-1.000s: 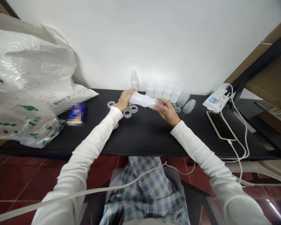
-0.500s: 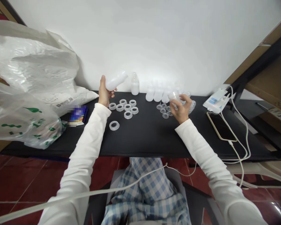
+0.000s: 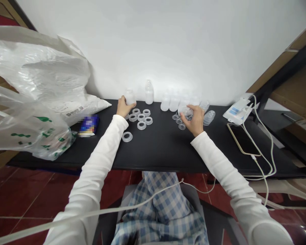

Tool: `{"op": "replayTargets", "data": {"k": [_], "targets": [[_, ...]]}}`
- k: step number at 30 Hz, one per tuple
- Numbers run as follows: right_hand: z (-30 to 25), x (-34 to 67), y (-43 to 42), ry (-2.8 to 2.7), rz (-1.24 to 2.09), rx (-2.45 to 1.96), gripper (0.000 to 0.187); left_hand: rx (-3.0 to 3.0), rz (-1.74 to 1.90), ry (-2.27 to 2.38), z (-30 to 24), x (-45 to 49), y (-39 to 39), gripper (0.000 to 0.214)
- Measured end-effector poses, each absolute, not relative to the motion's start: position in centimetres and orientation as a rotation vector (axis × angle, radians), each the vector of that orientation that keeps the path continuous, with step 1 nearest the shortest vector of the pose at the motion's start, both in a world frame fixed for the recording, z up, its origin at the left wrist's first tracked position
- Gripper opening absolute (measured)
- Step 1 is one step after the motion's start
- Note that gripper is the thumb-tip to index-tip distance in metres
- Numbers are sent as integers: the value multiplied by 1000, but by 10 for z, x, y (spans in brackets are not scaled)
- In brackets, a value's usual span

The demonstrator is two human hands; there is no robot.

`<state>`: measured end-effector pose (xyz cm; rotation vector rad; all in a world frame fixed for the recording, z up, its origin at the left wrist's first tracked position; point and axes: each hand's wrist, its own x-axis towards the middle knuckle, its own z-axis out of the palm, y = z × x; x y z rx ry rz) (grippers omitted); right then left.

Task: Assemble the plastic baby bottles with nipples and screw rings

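Observation:
My left hand point(image 3: 124, 106) is closed round a frosted baby bottle point(image 3: 130, 97) without a cap, roughly upright at the back of the black table point(image 3: 155, 149). Several translucent collar rings point(image 3: 141, 117) lie just right of that hand, and a single ring point(image 3: 127, 136) sits nearer me. A capped bottle point(image 3: 149, 92) stands against the wall. My right hand point(image 3: 195, 119) grips a clear dome cap point(image 3: 185, 110) over several small clear nipples point(image 3: 182, 126). Behind it stand several frosted bottles point(image 3: 165, 102); more clear caps point(image 3: 209, 117) lie to its right.
Large plastic bags point(image 3: 48, 78) crowd the left end, with a blue packet point(image 3: 90, 125) beside them. On the right are a phone point(image 3: 243, 139) on a charging cable point(image 3: 266, 149) and a white-and-blue pack point(image 3: 236, 110). Another cable point(image 3: 91, 212) crosses over my lap.
My left hand has lowered the bottle and turned it from tilted to nearly upright. My right hand has moved slightly left and down with the dome cap.

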<state>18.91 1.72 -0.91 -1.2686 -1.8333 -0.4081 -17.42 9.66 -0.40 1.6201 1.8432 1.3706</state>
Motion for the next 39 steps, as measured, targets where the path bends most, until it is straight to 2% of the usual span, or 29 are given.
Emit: {"op": "replayTargets", "data": {"k": [5, 10, 15, 20, 24, 30, 32, 36, 39], "targets": [[-9, 187, 16, -1820, -405, -1302, 36, 1718, 1304, 1821, -1, -164, 90, 43], [-9, 187, 15, -1828, -415, -1334, 32, 1782, 1224, 1707, 5, -145, 90, 55], [-9, 186, 14, -1809, -435, -1329, 30, 1902, 1002, 1591, 11, -110, 114, 54], [-9, 187, 14, -1800, -445, -1296, 31, 1962, 824, 1712, 9, -71, 134, 61], [-10, 187, 15, -1807, -474, -1265, 29, 1878, 888, 1757, 2, -51, 137, 58], [-13, 187, 18, -1787, -532, -1153, 27, 1728, 1090, 1621, -5, -43, 140, 73], [-13, 187, 18, -1777, -564, -1115, 26, 1765, 1083, 1586, -2, -50, 134, 68], [-12, 187, 17, -1781, -565, -1106, 26, 1927, 850, 1464, 11, -88, 88, 44], [-11, 185, 16, -1803, -540, -1115, 27, 2111, 760, 1346, 18, -127, 33, 44]]}}
